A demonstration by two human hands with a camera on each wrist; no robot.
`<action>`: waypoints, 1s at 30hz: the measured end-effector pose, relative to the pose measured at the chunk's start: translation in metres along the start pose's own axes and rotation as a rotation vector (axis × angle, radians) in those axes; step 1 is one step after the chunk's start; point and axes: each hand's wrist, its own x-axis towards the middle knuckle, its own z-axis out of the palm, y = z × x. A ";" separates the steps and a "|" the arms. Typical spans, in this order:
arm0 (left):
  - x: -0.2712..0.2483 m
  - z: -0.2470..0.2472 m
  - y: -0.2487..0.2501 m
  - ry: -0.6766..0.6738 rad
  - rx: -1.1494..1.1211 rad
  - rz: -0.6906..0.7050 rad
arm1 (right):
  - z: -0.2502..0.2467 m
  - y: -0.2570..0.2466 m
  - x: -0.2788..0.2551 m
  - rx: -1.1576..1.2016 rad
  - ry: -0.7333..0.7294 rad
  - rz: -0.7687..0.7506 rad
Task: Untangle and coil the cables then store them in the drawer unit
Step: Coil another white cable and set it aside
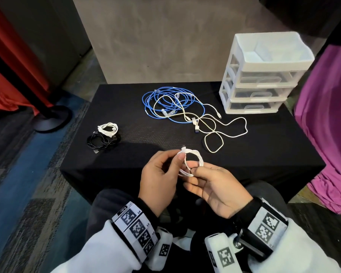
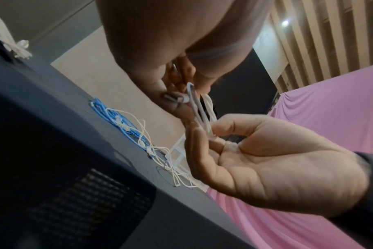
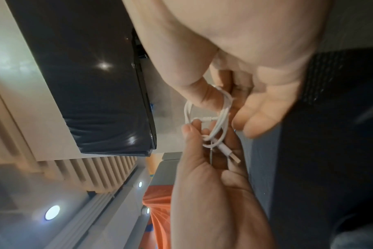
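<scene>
The room is dimly lit. Small round ceiling lamps are seen in the right wrist view, one mirrored as glare on a glossy black panel. Soft shadows are cast on the desk. Edges are bent by wide-angle distortion; the nearest skin is blurred in both wrist views.

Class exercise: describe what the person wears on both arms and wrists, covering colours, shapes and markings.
Both arms wear white sleeves. The left wrist carries a band of white panels printed with black square codes. The right wrist has a black strap with similar white coded panels. A small white boxy camera unit, also coded, sits under each wrist.
</scene>
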 end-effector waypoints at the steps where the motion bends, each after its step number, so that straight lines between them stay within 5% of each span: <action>1: 0.000 0.000 -0.002 0.017 -0.014 -0.016 | 0.000 0.000 0.000 -0.031 -0.006 0.003; 8: 0.005 -0.001 0.006 0.044 -0.221 -0.261 | 0.000 0.004 0.002 -0.266 -0.023 -0.144; 12: 0.015 -0.010 0.015 -0.151 -0.558 -0.634 | -0.002 0.005 0.002 -0.236 -0.105 -0.167; 16: 0.021 -0.017 0.020 -0.256 -0.766 -0.781 | -0.006 0.004 0.000 -0.152 -0.205 -0.157; 23: 0.020 -0.017 0.013 -0.218 -0.686 -0.707 | -0.011 0.009 0.006 -0.274 -0.100 -0.250; 30: 0.011 -0.006 0.014 -0.213 -0.509 -0.568 | -0.011 0.005 0.008 -0.203 -0.165 -0.361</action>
